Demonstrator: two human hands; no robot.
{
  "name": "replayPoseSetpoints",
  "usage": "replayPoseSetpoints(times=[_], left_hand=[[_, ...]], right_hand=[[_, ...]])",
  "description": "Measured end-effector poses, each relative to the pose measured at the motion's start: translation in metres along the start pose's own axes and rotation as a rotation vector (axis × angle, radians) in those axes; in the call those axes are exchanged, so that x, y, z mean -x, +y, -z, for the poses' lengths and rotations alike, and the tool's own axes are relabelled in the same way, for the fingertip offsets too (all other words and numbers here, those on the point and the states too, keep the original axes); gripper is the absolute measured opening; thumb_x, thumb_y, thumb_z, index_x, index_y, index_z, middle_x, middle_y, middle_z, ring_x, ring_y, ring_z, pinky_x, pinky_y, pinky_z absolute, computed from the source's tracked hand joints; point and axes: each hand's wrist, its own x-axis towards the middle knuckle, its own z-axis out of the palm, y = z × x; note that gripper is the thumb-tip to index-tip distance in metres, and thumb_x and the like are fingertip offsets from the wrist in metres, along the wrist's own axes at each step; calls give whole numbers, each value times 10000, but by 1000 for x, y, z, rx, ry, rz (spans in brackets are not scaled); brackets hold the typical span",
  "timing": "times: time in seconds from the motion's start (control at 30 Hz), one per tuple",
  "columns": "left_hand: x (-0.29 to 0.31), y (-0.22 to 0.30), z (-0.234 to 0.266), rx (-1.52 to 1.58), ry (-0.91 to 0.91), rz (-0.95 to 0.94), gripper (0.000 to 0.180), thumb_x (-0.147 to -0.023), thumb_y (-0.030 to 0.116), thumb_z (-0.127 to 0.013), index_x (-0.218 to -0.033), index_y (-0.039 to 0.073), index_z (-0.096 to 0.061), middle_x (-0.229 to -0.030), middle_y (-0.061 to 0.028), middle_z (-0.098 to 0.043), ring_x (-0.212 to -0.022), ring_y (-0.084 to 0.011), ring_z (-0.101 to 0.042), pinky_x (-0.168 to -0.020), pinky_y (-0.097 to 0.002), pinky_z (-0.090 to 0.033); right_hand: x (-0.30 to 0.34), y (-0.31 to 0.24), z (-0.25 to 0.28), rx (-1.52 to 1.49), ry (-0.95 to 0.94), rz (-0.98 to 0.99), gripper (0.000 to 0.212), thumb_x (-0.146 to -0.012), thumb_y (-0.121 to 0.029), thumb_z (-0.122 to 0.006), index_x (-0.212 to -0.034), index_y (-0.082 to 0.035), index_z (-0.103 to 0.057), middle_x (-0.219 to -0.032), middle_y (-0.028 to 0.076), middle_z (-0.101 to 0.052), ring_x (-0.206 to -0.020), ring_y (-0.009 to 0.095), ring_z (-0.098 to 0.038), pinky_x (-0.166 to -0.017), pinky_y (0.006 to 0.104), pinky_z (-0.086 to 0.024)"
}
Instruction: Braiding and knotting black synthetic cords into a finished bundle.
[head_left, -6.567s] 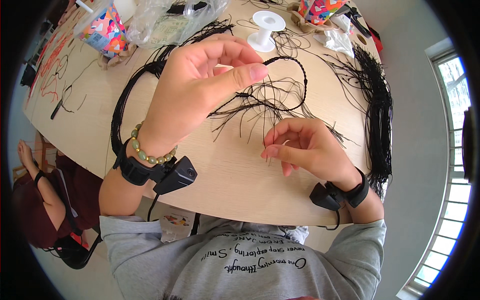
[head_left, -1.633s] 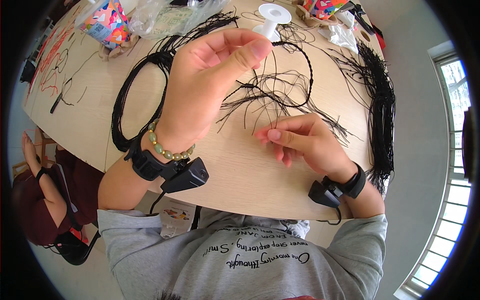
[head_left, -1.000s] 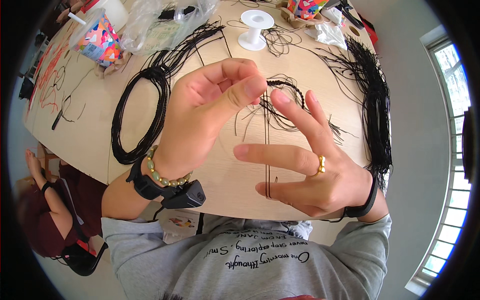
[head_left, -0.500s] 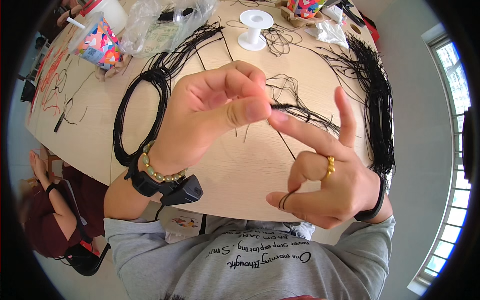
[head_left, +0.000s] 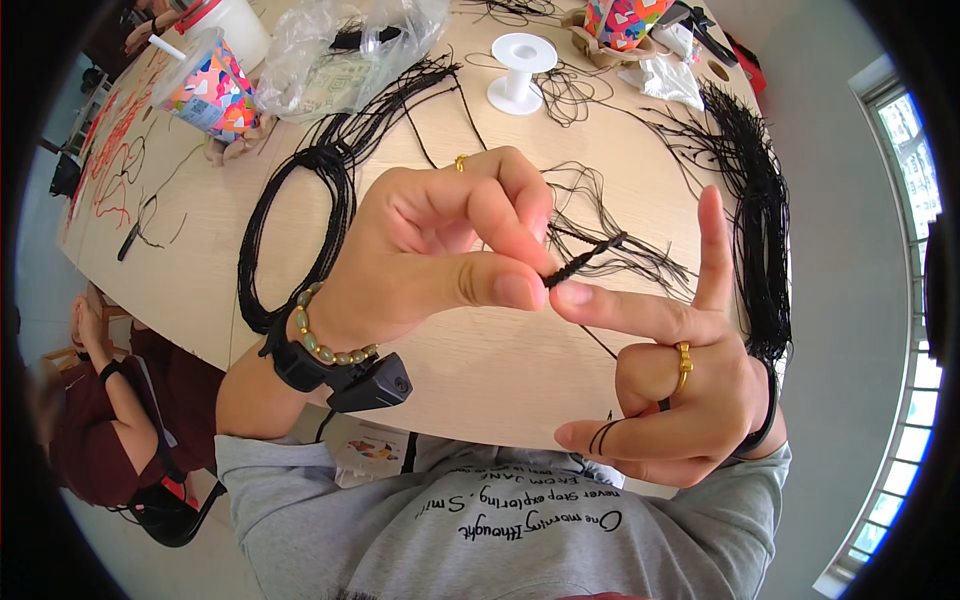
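Observation:
A knotted length of black cord comes out of the pinch of thumb and fingertips of my left hand. The tip of a stretched finger of my right hand rests against the cord by that pinch. Thin black strand is looped round a lower digit of the right hand, and its other fingers are partly curled, one pointing up. Beyond the knotted part, loose thin black strands spread over the table. Where the strand runs inside the right hand is hidden.
On the wooden table lie a coiled black cord bundle at left and a thick black cord bundle at right. A white spool, plastic bag and patterned cup stand farther back. Another person sits at left.
Both hands have come slightly nearer to me and to the right. More of the knotted cord shows beyond the left pinch, now tilted upward to the right.

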Motion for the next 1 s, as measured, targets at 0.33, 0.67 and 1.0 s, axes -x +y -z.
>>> replayPoseSetpoints(times=[0.33,0.67,1.0], left_hand=[[-3,-9,11,-27,-127,-182,141,-746,11,-775,-864,7,-696,-934,-60,-567,-842,-126,-524,-765,-253,-428],[-1,2,-7,-167,65,-60,232,-821,228,-747,-830,35,-618,-947,-53,-512,-875,-159,-527,-796,-285,-436],[-2,2,6,-176,-49,-71,202,-795,180,-769,-795,33,-630,-930,-52,-528,-868,-158,-542,-792,-286,-444]], right_hand=[[-2,2,1,-41,-42,9,151,-685,-153,-697,-552,-194,-638,-509,-62,-257,-1134,297,-613,-1083,669,28],[-2,-2,-8,213,22,3,189,-655,-133,-711,-524,-195,-590,-527,-50,-258,-1076,305,-632,-1085,646,-42],[-5,2,0,34,2,-18,98,-675,-158,-682,-586,-196,-666,-514,-56,-304,-1028,285,-648,-1084,619,-49]])
